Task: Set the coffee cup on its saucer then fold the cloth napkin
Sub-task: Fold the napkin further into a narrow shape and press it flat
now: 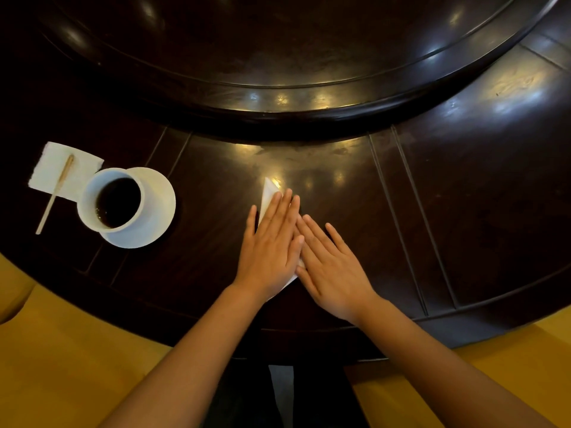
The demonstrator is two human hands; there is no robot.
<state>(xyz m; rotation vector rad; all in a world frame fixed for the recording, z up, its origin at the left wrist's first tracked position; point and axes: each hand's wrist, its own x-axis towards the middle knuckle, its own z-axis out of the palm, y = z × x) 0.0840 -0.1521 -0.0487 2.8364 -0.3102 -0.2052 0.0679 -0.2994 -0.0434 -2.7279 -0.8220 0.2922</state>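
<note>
With both palms down flat, looks like the crease-pressing part of the fold. Left hand (272, 242) spread out, fingers straight, pressing right on top of the cloth napkin (268, 193), which is already down to a narrow white wedge: one tip poking out past the fingertips, a bit of edge peeking out near the wrist. Right hand (332, 267) same deal, flat and relaxed, gripping nothing, tucked up against the left one so the two overlap at the fingers; can't tell how much cloth is actually under it, mostly looks like it's on the dark counter (432, 211). Over to the left and well apart from all this: coffee cup (109, 200) full of black coffee, already parked on its saucer (160, 193), though sitting off-centre toward the left rim. So step one pretty much done, step two underway. Just beyond the cup, a paper napkin (49, 168) with a wooden stir stick (54, 196) lying across it. Next up, probably: slide along the crease to sharpen it, then lift a hand to bring a corner over for another fold, keeping the other hand down so nothing shifts on that shiny wood.
</note>
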